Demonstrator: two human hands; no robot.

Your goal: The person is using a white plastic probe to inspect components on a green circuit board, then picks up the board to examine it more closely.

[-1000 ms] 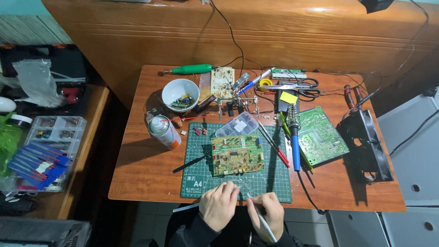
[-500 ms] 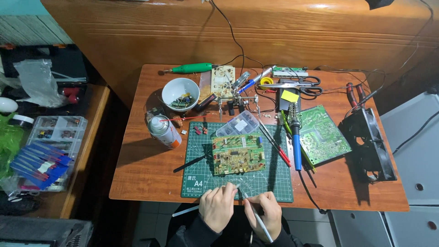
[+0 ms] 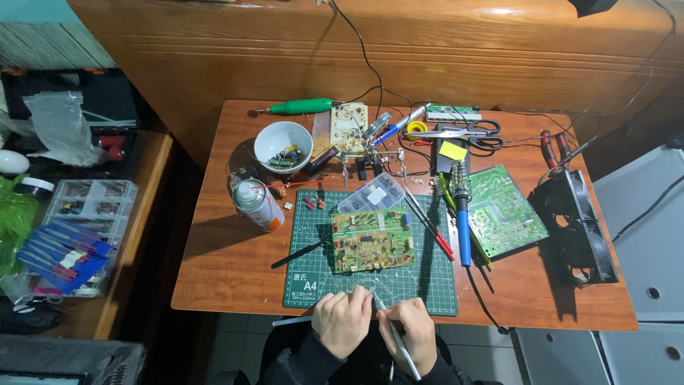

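Since a moment ago little has shifted: both hands stay at six o'clock on the green cutting mat (image 3: 427, 285), so the fine work at its near edge goes on. The right hand (image 3: 413, 334) is clamped on metal tweezers (image 3: 396, 336); the left hand (image 3: 342, 321) is curled, possibly pinching something tiny. The circuit board (image 3: 372, 240) lies mid-mat. The wooden table (image 3: 221, 257) is cluttered; a white bowl (image 3: 283, 146) sits at eleven o'clock.
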